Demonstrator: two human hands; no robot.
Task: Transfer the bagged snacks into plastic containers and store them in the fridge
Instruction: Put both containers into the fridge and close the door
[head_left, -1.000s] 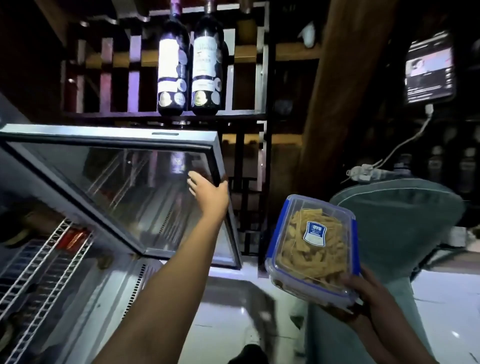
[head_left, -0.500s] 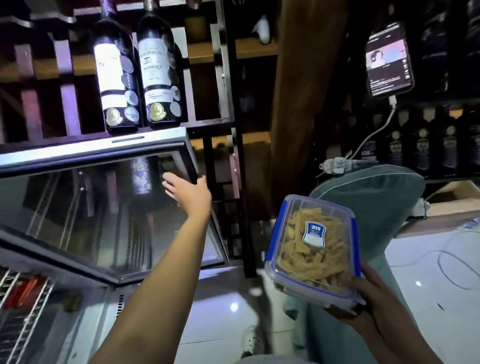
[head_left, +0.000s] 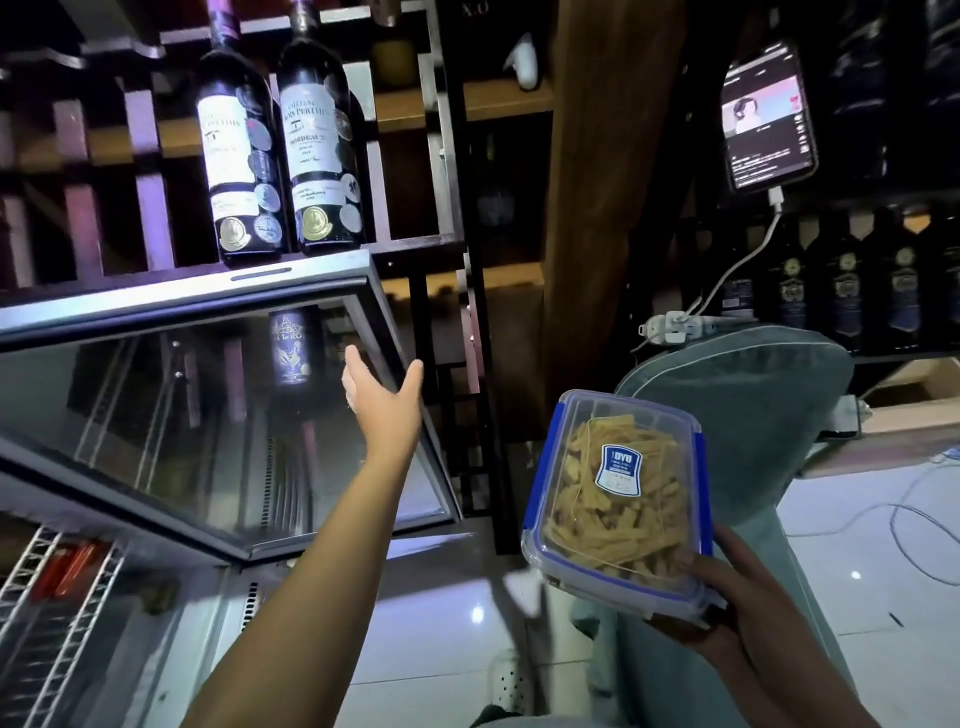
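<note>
A clear plastic container (head_left: 615, 499) with a blue-clipped lid is full of yellow stick snacks. My right hand (head_left: 727, 608) grips its near corner from below and holds it tilted at the lower right. My left hand (head_left: 382, 400) is stretched out with straight fingers and spread thumb against the inner face of the fridge's glass door (head_left: 218, 415), near its free edge. The door stands swung open. Wire shelves (head_left: 57, 613) of the fridge interior show at the lower left, with something red on them.
Two wine bottles (head_left: 280, 150) stand on a wooden rack above the door. A grey-green cushioned chair back (head_left: 753, 415) is just behind the container. A lit phone (head_left: 769, 114) hangs on a charging cable at the upper right. Glossy white floor tiles lie below.
The glass door has swung further out and away from the fridge with my left hand against it. The view shifted right, then back left. The container stayed in my right hand.
</note>
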